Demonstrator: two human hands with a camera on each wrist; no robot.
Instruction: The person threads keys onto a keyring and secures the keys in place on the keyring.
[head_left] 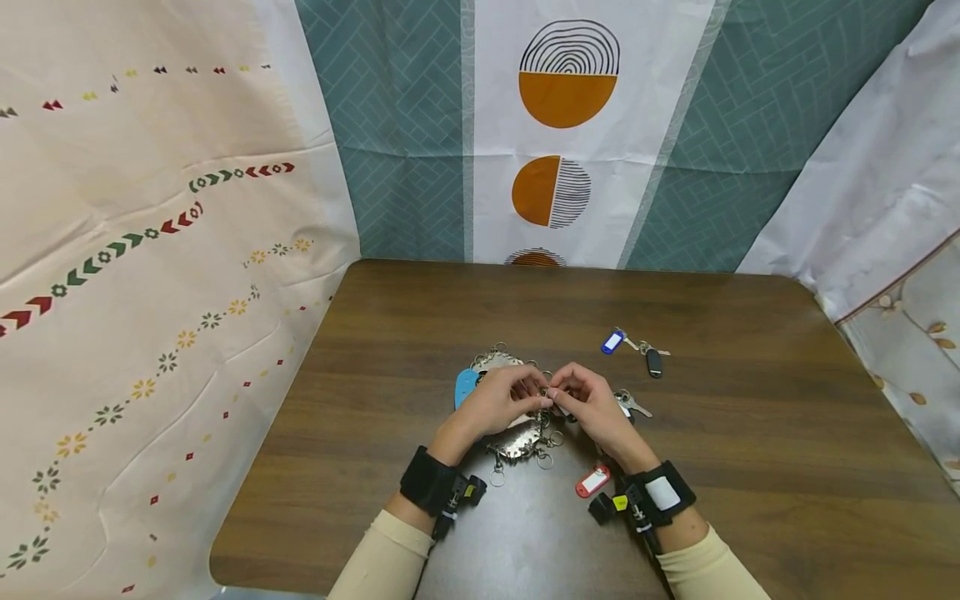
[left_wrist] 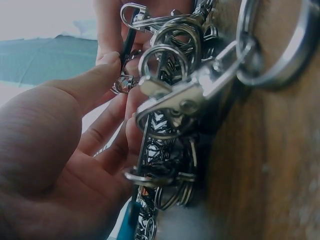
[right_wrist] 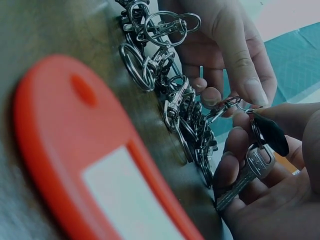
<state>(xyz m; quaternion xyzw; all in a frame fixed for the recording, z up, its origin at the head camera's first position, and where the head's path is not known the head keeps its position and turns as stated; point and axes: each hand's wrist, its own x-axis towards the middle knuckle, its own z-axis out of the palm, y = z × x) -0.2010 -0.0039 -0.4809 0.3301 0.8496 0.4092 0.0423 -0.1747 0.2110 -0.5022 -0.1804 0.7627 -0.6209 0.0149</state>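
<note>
Both hands meet over a silvery plate (head_left: 517, 442) fringed with swivel clasps and split rings. My left hand (head_left: 498, 400) pinches one small swivel clasp (right_wrist: 226, 107) between thumb and fingertips. Close against it, my right hand (head_left: 592, 407) grips a key ring carrying a silver key (right_wrist: 245, 180) and a dark oval fob (right_wrist: 271, 133). The key lies across the right fingers. In the left wrist view, more clasps (left_wrist: 190, 95) and rings stand along the plate's edge. A light blue tag (head_left: 465, 387) sits beside the left hand.
A red key tag (head_left: 593, 481) lies near the right wrist. Another silver key (head_left: 633, 403) lies just right of the right hand. Farther back on the wooden table (head_left: 750, 400) are a blue key tag (head_left: 612, 342) with a key and a black car key (head_left: 654, 363).
</note>
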